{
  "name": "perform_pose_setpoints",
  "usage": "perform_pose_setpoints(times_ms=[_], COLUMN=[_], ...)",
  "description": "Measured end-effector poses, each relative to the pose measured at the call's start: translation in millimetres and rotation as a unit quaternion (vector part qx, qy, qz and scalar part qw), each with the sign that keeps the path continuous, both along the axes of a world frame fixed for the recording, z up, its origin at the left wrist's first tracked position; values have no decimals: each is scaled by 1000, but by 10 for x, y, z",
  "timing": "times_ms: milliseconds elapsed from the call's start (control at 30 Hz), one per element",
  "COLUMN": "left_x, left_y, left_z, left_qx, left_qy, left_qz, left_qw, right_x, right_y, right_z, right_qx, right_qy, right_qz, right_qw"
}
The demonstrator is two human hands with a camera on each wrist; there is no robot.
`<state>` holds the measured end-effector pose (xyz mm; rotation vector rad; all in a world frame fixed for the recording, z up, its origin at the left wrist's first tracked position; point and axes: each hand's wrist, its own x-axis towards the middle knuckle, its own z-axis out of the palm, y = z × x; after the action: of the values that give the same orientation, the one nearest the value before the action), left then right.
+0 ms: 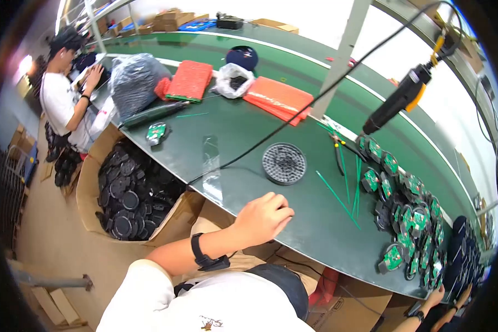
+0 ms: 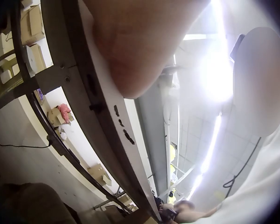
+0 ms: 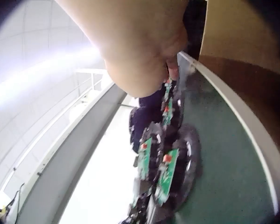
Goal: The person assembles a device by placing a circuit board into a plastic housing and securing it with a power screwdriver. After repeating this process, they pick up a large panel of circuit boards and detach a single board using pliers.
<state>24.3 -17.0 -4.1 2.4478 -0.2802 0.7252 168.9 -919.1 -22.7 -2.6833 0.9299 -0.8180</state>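
Note:
My left hand [image 1: 263, 218], with a black strap at the wrist, hovers over the near edge of the green table. Its fingers are loosely bent and hold nothing. Far off at the lower right, my right hand [image 1: 434, 297] reaches to the near end of a heap of black round parts with green circuit boards [image 1: 406, 227]. In the right wrist view, a finger [image 3: 173, 71] lies right by a circuit-board part [image 3: 168, 105]; the other fingers are hidden behind the hand, and I cannot tell whether it grips one. A round tray of small dark pieces [image 1: 284, 164] stands beyond my left hand.
Pliers [image 1: 338, 152] and green sticks [image 1: 337, 196] lie on the table [image 1: 243, 193]. A power screwdriver [image 1: 398, 102] hangs above. A carton [image 1: 88, 205] of black round parts stands left. Orange-red bags [image 1: 279, 98] lie farther back. Another person [image 1: 66, 94] works at left.

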Motion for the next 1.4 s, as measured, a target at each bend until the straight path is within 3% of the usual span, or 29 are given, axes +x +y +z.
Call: perform_pose_setpoints(times_ms=[67, 133, 200, 267, 467, 600, 667, 733, 800, 833, 900, 933, 967, 1033, 1133, 1200, 1233, 1333, 1400], left_x=[-15, -26, -38, -43, -78, -131, -295, -307, -181, -47, 384, 682, 963, 1666, 2426, 2574, 2600, 2775, 2826], left_y=[5, 6, 16, 29, 68, 176, 271, 628, 1049, 1237, 1601, 1766, 1851, 2044, 2215, 2302, 2288, 2309, 2292], left_z=[-17, -30, -52, -62, -151, -103, 130, 436, 743, 906, 1043, 1005, 1037, 772, 424, 158, 257, 227, 164], left_qx=[4, -3, -4, 4, -4, -44, -226, -164, -115, -102, -18, 49, 77, 142, 142, 228, 260, 346, 334], left_qy=[2, -15, -18, -29, -41, -79, -27, -174, -166, -124, -66, -28, 84, 122, 131, 22, 163, 194, 203], left_qz=[14, 3, 13, 3, 4, -38, -109, -53, 46, 97, 164, 176, 186, 190, 203, 190, 182, 204, 204], left_qw=[1000, 1000, 1000, 1000, 999, 995, 968, 970, 978, 982, 984, 983, 976, 964, 960, 955, 934, 895, 897], right_x=[34, 221, 297, 80, -438, -872, -981, -1032, -1092, -1107, -1106, -1117, -1134, -1146, -1155, -1149, -1134, -1138, -1131], right_y=[186, 233, 813, 1804, 4500, 5753, 5996, 6200, 6374, 6388, 6451, 6479, 6496, 6517, 6496, 6519, 6504, 6479, 6484], right_z=[141, 121, 148, 355, 150, 51, 3, 59, 86, 72, 41, 38, 44, 26, 30, 27, 13, -13, -7], right_qx=[7, 105, 216, 249, 288, 398, 345, 246, 189, 191, 81, 85, 49, 15, 5, 0, -11, -14, -13], right_qy=[-80, -174, -247, -187, -82, 5, 37, 13, -28, -31, -63, -68, -78, -91, -86, -101, -104, -102, -102], right_qz=[65, 162, 234, 304, 470, 548, 565, 611, 586, 579, 605, 601, 600, 596, 575, 576, 577, 571, 570], right_qw=[995, 966, 915, 900, 830, 736, 749, 753, 788, 792, 790, 792, 795, 798, 814, 811, 810, 814, 815])
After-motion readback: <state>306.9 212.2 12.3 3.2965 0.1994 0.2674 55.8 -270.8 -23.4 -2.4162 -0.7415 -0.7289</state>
